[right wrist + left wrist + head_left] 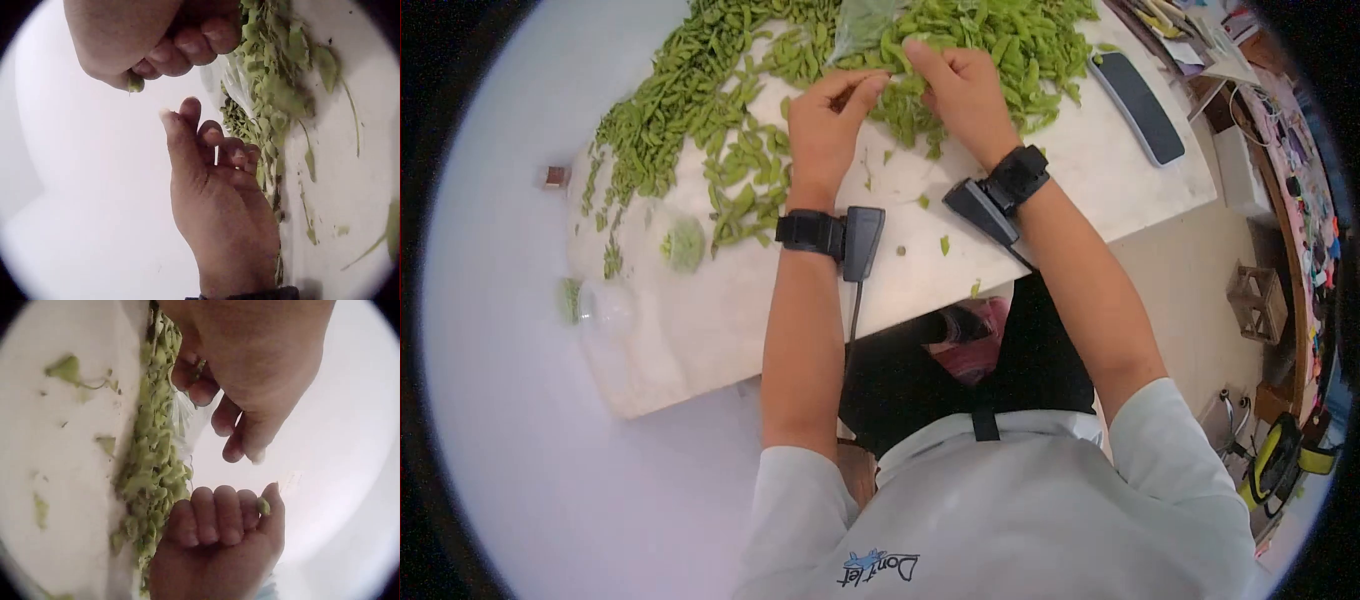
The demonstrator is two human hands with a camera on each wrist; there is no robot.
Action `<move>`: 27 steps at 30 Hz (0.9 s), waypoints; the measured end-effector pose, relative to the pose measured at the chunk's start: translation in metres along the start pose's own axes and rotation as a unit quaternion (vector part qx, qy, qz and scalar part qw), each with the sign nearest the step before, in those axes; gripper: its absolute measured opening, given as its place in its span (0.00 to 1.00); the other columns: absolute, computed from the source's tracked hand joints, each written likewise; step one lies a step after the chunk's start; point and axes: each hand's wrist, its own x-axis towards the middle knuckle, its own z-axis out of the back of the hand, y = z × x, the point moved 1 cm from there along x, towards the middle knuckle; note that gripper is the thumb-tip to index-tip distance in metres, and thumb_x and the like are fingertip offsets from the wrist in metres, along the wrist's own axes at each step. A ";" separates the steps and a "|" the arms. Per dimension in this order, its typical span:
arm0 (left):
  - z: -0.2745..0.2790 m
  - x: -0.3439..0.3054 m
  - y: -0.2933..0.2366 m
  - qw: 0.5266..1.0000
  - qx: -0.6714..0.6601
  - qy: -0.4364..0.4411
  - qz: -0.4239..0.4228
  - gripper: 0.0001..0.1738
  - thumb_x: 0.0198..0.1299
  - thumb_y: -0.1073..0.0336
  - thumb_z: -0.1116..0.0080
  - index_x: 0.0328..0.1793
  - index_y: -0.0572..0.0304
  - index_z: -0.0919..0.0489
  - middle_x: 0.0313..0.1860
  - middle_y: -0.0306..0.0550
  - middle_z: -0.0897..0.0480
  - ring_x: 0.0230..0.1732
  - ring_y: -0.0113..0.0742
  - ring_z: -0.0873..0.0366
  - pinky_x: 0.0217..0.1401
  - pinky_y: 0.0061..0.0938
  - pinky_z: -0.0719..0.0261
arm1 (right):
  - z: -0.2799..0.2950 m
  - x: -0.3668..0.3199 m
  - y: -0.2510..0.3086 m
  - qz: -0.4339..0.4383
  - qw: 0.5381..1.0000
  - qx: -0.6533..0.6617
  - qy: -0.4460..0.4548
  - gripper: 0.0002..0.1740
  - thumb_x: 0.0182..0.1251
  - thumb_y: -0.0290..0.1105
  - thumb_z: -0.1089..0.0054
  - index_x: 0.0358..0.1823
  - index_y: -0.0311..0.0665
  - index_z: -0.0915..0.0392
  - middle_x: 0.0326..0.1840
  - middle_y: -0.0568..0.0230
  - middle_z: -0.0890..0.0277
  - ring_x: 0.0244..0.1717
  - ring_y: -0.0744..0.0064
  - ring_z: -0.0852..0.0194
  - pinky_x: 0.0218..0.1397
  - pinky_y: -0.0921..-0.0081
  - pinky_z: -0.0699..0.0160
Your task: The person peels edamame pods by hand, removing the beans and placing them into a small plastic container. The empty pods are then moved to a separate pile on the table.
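My right hand (968, 100) pinches a soybean pod (264, 506) between thumb and index finger, its other fingers curled in to the palm. Only a small green end of the pod shows. Facing it, my left hand (825, 135) is held a short gap away, thumb and index tips close together and the other fingers loosely bent. No pod shows at its fingertips (190, 107). Both hands are above the near edge of a heap of green pods (1010, 45). A clear plastic bag (862, 28) lies in the heap behind them.
More pods (685, 100) spread over the left of the white table (730, 335). A dark, phone-like slab (1140, 108) lies at the right. Small clear bags or tubs (683, 246) with green contents stand at the left. Loose scraps (923, 201) dot the near side.
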 end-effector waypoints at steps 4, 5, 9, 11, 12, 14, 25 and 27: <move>0.001 0.001 0.001 1.000 -0.019 0.022 0.009 0.10 0.66 0.66 0.33 0.51 0.61 0.11 0.37 0.40 0.13 0.37 0.23 0.21 0.42 0.19 0.23 | 0.002 0.002 -0.003 -0.018 0.999 0.029 0.014 0.36 0.74 0.52 0.41 0.14 0.31 0.35 0.11 0.73 0.44 0.17 0.83 0.50 0.19 0.71 0.48; -0.001 0.000 -0.002 1.000 -0.023 0.016 0.015 0.09 0.66 0.66 0.33 0.45 0.64 0.11 0.36 0.39 0.14 0.36 0.23 0.22 0.40 0.19 0.25 | 0.001 0.002 -0.003 -0.024 0.999 0.035 0.015 0.35 0.74 0.52 0.41 0.14 0.31 0.35 0.11 0.74 0.44 0.17 0.83 0.50 0.19 0.71 0.48; 0.007 0.001 0.010 0.998 -0.005 0.060 0.022 0.09 0.67 0.66 0.34 0.37 0.65 0.14 0.31 0.36 0.19 0.32 0.22 0.27 0.36 0.19 0.29 | 0.001 -0.001 0.003 -0.048 0.997 0.058 0.029 0.35 0.74 0.51 0.41 0.14 0.32 0.35 0.11 0.74 0.43 0.17 0.84 0.51 0.19 0.72 0.49; 0.007 0.003 0.012 0.997 0.011 0.079 0.022 0.10 0.70 0.65 0.38 0.38 0.64 0.15 0.27 0.33 0.22 0.30 0.21 0.30 0.33 0.20 0.33 | 0.000 0.000 0.000 -0.042 0.997 0.061 0.028 0.35 0.74 0.51 0.41 0.14 0.32 0.35 0.11 0.75 0.43 0.17 0.84 0.50 0.19 0.72 0.49; 0.007 0.002 0.013 0.997 0.027 0.072 0.016 0.09 0.71 0.65 0.38 0.41 0.64 0.15 0.29 0.33 0.22 0.30 0.21 0.30 0.34 0.20 0.32 | 0.000 0.000 -0.001 -0.040 0.997 0.061 0.027 0.35 0.74 0.51 0.41 0.14 0.33 0.35 0.11 0.75 0.43 0.17 0.84 0.50 0.19 0.72 0.49; 0.002 0.001 0.002 0.996 0.060 0.058 0.005 0.08 0.72 0.66 0.40 0.46 0.63 0.16 0.32 0.33 0.21 0.32 0.22 0.29 0.36 0.20 0.29 | 0.001 0.000 -0.002 -0.035 0.998 0.049 0.027 0.35 0.75 0.51 0.41 0.14 0.33 0.35 0.12 0.75 0.43 0.17 0.84 0.50 0.20 0.73 0.48; 0.000 0.003 0.006 0.994 -0.098 0.019 -0.046 0.17 0.72 0.66 0.42 0.64 0.61 0.19 0.54 0.39 0.18 0.46 0.23 0.25 0.52 0.20 0.26 | -0.004 -0.004 0.007 -0.051 0.991 0.040 0.113 0.35 0.76 0.56 0.45 0.15 0.36 0.29 0.13 0.74 0.38 0.17 0.83 0.44 0.21 0.75 0.43; -0.001 0.001 -0.002 0.989 -0.134 0.048 -0.032 0.17 0.73 0.65 0.43 0.64 0.63 0.19 0.55 0.39 0.18 0.47 0.24 0.25 0.53 0.20 0.26 | -0.005 -0.007 0.007 -0.063 0.987 0.023 0.147 0.35 0.76 0.58 0.46 0.17 0.36 0.28 0.13 0.74 0.37 0.17 0.83 0.43 0.21 0.76 0.43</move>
